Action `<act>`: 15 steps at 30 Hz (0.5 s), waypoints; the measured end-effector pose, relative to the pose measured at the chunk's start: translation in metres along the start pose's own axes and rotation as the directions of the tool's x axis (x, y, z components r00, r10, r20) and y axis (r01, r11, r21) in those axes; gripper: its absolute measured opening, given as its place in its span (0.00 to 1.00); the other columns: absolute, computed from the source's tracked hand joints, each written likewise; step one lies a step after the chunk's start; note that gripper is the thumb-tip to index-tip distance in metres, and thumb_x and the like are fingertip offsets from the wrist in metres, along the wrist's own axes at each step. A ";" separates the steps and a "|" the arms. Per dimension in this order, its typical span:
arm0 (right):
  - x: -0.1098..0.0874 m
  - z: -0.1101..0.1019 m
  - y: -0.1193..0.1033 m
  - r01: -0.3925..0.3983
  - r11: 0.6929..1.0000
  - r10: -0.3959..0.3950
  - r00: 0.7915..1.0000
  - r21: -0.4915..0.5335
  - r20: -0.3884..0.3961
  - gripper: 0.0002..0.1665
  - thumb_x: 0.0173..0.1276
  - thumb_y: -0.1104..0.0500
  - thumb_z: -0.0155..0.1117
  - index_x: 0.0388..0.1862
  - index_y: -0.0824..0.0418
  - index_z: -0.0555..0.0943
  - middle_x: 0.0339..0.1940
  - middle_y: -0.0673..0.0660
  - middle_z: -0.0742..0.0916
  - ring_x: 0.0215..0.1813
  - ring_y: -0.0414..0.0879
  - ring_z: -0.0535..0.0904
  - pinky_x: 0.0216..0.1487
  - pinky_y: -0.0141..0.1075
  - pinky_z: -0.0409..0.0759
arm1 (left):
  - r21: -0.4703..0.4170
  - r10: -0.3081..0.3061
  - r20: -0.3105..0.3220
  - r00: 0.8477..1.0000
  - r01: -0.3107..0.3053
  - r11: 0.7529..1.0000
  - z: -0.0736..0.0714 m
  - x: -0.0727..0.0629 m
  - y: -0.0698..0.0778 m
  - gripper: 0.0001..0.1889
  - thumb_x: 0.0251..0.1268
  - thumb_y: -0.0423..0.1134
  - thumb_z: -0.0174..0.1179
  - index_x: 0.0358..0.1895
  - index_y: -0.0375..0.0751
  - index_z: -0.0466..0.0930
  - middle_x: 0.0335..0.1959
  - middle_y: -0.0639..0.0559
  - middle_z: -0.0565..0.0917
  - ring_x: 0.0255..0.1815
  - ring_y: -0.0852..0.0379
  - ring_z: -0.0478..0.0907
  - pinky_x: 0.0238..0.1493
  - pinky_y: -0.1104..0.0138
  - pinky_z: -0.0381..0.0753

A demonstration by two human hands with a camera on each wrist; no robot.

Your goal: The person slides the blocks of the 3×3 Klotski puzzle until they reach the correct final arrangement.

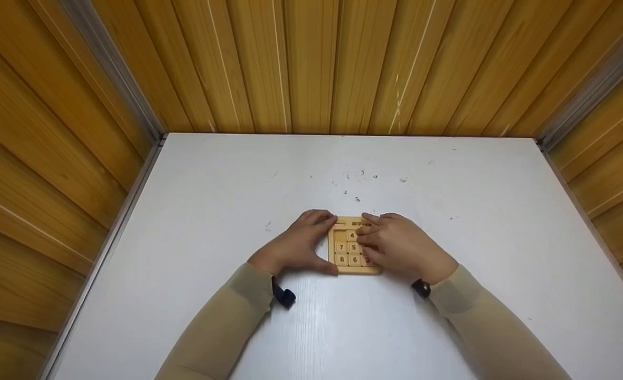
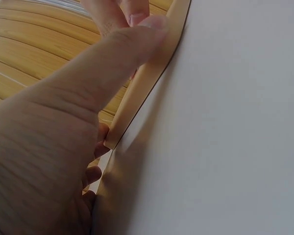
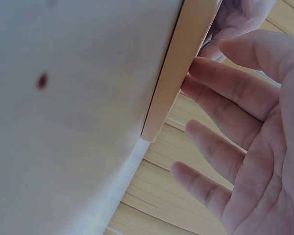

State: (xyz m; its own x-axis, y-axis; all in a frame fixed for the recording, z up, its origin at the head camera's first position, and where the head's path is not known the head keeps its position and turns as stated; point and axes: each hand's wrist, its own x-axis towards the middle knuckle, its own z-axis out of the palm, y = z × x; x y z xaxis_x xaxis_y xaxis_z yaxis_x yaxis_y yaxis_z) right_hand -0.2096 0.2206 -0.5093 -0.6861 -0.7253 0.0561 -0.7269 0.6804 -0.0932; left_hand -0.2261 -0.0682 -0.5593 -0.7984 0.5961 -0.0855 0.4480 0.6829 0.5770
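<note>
Nearest are 2 khaki sleeves (image 1: 216, 327), with a black wrist device (image 1: 285, 298) at the left cuff and another at the right. Beyond them, the left hand (image 1: 296, 245) holds the left side of a wooden number sliding puzzle (image 1: 355, 271), thumb at its near corner and fingers at its far corner. The right hand (image 1: 402, 244) is loosely open, fingers spread and nearly straight, reaching over the puzzle's right side with fingertips on or just above it; it grips nothing. The puzzle lies on the near-middle part of a white table (image 1: 211, 211). Tiles 4, 7, 5, 8, 6 and a partly covered 3 show, with a vacant slot at upper left. Farther off, dark marks (image 1: 357, 199) speckle the tabletop before wood-grain panels (image 1: 311, 68).
</note>
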 end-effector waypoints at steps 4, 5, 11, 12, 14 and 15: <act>0.001 0.001 0.001 0.012 1.000 -0.012 1.000 -0.004 -0.008 0.20 0.84 0.49 0.66 0.65 0.54 0.93 0.67 0.51 0.94 0.83 0.54 0.81 0.80 0.59 0.83 | -0.001 0.000 0.000 1.000 0.000 1.000 0.000 0.000 0.000 0.73 0.48 0.71 0.86 0.94 0.47 0.54 0.94 0.54 0.59 0.97 0.51 0.47 0.97 0.53 0.53; 0.001 0.002 0.001 0.014 1.000 -0.014 1.000 -0.005 -0.010 0.20 0.84 0.49 0.66 0.66 0.54 0.93 0.67 0.51 0.94 0.83 0.54 0.81 0.80 0.59 0.83 | -0.002 -0.001 0.002 1.000 0.001 1.000 0.000 0.000 -0.001 0.73 0.48 0.71 0.86 0.94 0.47 0.54 0.94 0.54 0.59 0.97 0.52 0.47 0.97 0.53 0.54; 0.003 0.002 -0.001 0.010 1.000 -0.010 1.000 0.003 -0.002 0.21 0.85 0.49 0.66 0.67 0.55 0.93 0.68 0.50 0.94 0.84 0.54 0.80 0.80 0.59 0.82 | -0.002 -0.005 0.015 1.000 0.005 1.000 0.000 0.000 -0.001 0.73 0.50 0.73 0.85 0.95 0.49 0.53 0.94 0.56 0.59 0.97 0.53 0.47 0.97 0.54 0.56; 0.004 0.002 -0.002 0.009 1.000 -0.009 1.000 0.006 -0.001 0.21 0.85 0.49 0.66 0.67 0.55 0.93 0.68 0.51 0.94 0.84 0.54 0.80 0.80 0.59 0.82 | -0.003 -0.007 0.015 1.000 0.007 1.000 0.000 0.000 -0.001 0.73 0.50 0.73 0.85 0.95 0.49 0.53 0.94 0.56 0.59 0.97 0.53 0.47 0.97 0.54 0.55; 0.005 0.001 -0.003 0.011 1.000 -0.011 1.000 0.012 0.000 0.21 0.85 0.50 0.65 0.67 0.55 0.93 0.68 0.51 0.94 0.84 0.54 0.80 0.80 0.60 0.82 | -0.005 -0.009 0.014 1.000 0.009 1.000 0.000 0.000 -0.001 0.73 0.49 0.73 0.85 0.95 0.50 0.53 0.94 0.56 0.59 0.97 0.53 0.47 0.97 0.54 0.56; 0.005 0.001 -0.004 0.015 1.000 -0.015 1.000 0.014 -0.001 0.21 0.85 0.50 0.65 0.67 0.55 0.93 0.68 0.51 0.94 0.84 0.55 0.80 0.80 0.60 0.83 | -0.006 -0.010 0.013 1.000 0.010 1.000 0.000 0.000 -0.001 0.73 0.49 0.73 0.85 0.95 0.50 0.53 0.94 0.57 0.59 0.97 0.53 0.46 0.97 0.54 0.56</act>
State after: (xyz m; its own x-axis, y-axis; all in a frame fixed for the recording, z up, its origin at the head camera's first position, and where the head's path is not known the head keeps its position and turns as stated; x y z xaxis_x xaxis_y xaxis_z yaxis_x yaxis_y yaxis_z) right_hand -0.2104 0.2140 -0.5096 -0.6752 -0.7353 0.0587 -0.7367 0.6679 -0.1059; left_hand -0.2265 -0.0687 -0.5600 -0.7973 0.5949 -0.1018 0.4378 0.6862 0.5809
